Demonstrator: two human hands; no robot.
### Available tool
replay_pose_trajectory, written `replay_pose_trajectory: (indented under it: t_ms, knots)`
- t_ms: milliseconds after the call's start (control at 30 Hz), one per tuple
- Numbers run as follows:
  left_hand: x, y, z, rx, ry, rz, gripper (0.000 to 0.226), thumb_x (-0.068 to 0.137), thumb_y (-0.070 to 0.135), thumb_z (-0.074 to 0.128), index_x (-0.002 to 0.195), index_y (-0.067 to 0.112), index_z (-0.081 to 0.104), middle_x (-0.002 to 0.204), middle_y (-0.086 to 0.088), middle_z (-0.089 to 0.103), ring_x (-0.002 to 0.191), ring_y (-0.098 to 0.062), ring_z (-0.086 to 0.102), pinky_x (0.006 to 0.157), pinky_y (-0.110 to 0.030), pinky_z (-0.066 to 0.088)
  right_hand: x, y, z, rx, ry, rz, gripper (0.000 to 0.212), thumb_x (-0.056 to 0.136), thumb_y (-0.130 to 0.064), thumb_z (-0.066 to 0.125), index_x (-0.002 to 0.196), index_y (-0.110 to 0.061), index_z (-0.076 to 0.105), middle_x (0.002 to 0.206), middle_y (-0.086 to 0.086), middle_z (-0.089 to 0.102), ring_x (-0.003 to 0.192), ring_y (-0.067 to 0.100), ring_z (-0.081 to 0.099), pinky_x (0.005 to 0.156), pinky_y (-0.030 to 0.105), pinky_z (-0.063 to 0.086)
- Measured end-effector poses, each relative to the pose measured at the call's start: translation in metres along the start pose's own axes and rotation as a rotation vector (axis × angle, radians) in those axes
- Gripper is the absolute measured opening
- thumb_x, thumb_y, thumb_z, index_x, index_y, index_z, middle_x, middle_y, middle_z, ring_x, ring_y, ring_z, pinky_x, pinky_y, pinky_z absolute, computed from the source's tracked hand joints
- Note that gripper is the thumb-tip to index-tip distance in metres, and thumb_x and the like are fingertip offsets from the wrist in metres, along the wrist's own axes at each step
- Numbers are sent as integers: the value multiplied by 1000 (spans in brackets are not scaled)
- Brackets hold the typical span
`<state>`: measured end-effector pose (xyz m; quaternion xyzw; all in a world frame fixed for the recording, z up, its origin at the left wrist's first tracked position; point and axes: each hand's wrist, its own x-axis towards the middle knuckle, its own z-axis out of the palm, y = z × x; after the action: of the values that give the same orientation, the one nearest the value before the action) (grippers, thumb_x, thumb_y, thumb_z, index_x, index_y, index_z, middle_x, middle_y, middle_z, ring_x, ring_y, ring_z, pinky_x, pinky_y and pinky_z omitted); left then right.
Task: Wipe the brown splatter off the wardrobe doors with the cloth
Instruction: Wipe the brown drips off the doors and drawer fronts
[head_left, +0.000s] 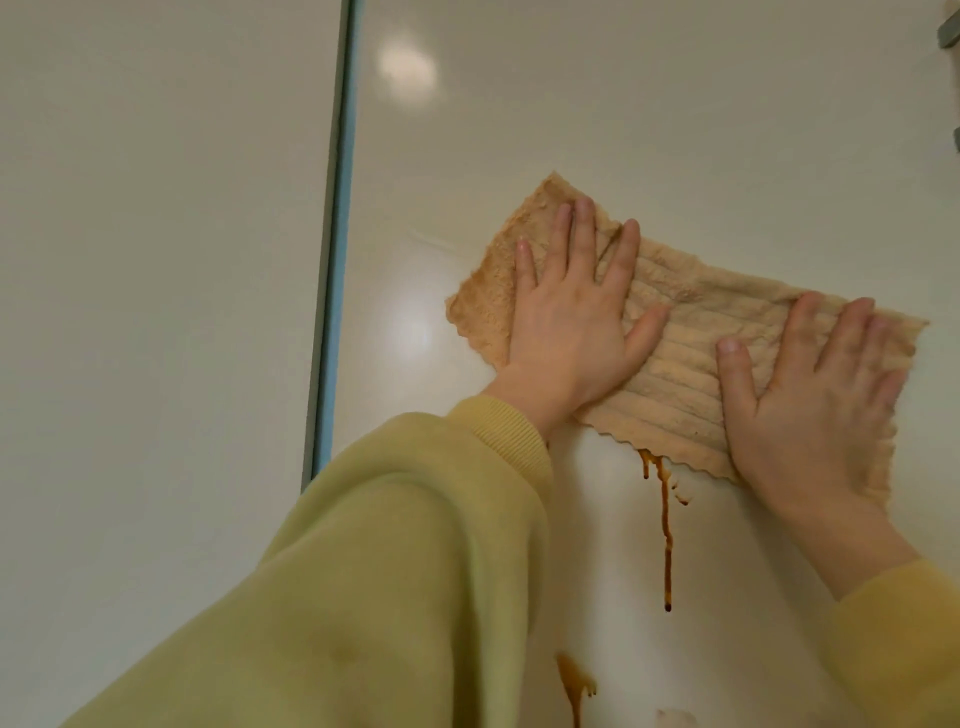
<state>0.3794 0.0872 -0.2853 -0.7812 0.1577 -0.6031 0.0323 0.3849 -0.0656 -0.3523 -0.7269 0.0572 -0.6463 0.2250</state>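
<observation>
- Pressing flat in the head view: both hands lie on the cloth (670, 332) with fingers straight and spread, gripping nothing. The left hand (566, 332) is on its left half and the right hand (810, 400) on its lower right corner.
- The cloth is spread against the right wardrobe door (623, 130), tilted, and darker tan toward its left edge.
- Splatter: a long brown drip (666, 525) starts under the cloth's lower edge and runs down. A second blotch (574, 686) sits lower, just beside the left sleeve (389, 571), and is cut off by the frame bottom.
- Risk: the left sleeve hangs near the lower blotch, so a downward stroke could drag fabric through it.
- Risk: the door is glossy and nothing pinches the cloth. If palm pressure eases it will likely slip or bunch, smearing the drip wider.
- Risk: the stained left end could re-deposit brown if it leads the stroke.
- Edges: the seam (335, 260) with the left door (156, 260) is well left of the cloth. A grey fitting (950, 31) at the top right corner is too cropped to identify.
- Room: bare door above, left of and below the cloth. The downward path over the drip looks open.
</observation>
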Motion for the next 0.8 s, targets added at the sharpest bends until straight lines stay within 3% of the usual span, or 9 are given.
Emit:
replay_pose_trajectory:
  t_ms: [267,500,800]
  knots:
    - [-31,-71,-11,16,19,-112,73,91,60,22,148,20,0,154,-17,-11,142,-28,-14,111,-52,-7,-10,-64,12,-27,-109,-141,79,83,-63,11,148,-19,2,155,15,-7,143,28,-10,113,46,-7]
    - [-45,-84,-10,-19,63,-214,74,91,60,22,148,18,-1,154,-18,-11,141,-29,-14,111,-51,-6,-14,-76,11,-47,-137,-235,88,77,-73,9,148,-21,5,155,15,-5,143,27,-10,112,47,-8]
    - [-117,-78,5,-108,60,-555,77,86,62,18,147,21,-5,154,-18,-11,141,-30,-13,111,-53,-2,-33,-81,11,-78,-224,-558,86,76,-73,9,147,-25,10,156,13,-1,143,26,-6,111,45,-9]
